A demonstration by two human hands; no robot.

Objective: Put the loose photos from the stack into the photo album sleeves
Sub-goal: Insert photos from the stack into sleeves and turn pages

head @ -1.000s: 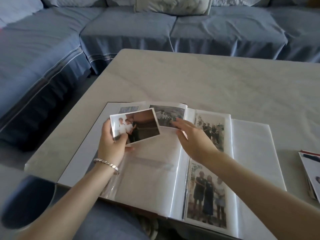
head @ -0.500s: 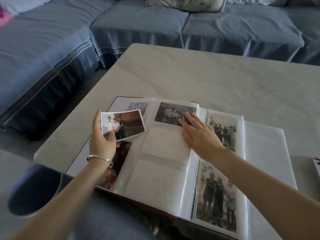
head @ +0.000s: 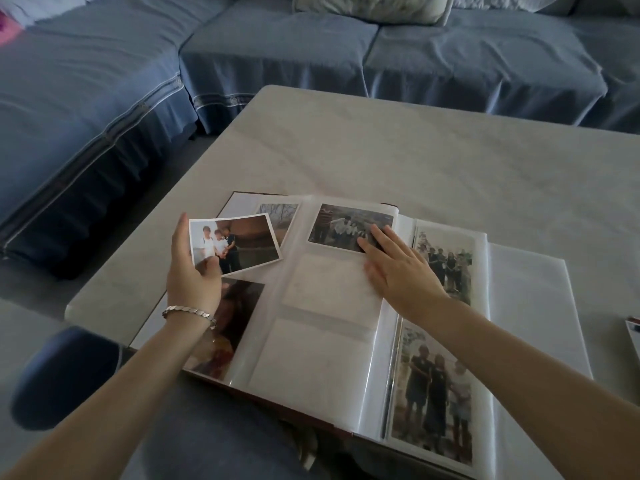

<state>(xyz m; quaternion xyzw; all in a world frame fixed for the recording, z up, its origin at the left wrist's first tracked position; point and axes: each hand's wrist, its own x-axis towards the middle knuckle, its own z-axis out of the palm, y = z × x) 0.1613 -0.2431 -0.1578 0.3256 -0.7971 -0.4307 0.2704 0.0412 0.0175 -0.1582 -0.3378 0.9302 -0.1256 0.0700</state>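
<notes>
Left hand (head: pixel 192 275): clamped on loose photo (head: pixel 239 242), thumb on the print and fingers behind it; held over the left part of album (head: pixel 526 306).
Right hand (head: pixel 398 271): fingers straight and close together, laid flat on the middle of album, tips touching the filled top photo (head: pixel 343 226).
Table (head: pixel 381 143): pale, carrying album.
Sleeve page (head: pixel 346 393): half lifted a second ago, now lying flatter under the right palm.
Empty sleeves (head: pixel 329 285): two, just below the top photo, in the middle of album; no print inside.
Stack (head: pixel 633 329): only a corner in view, well to the right of album.
Change: right hand gone up the page to the top photo; loose photo drawn away to the left, uncovering a dark print (head: pixel 235 317) at the left side of album.
Meaning for the task: page probably settled and held down, middle sleeve free to receive; photo not yet inserted, likely next to be brought to that sleeve's opening.
</notes>
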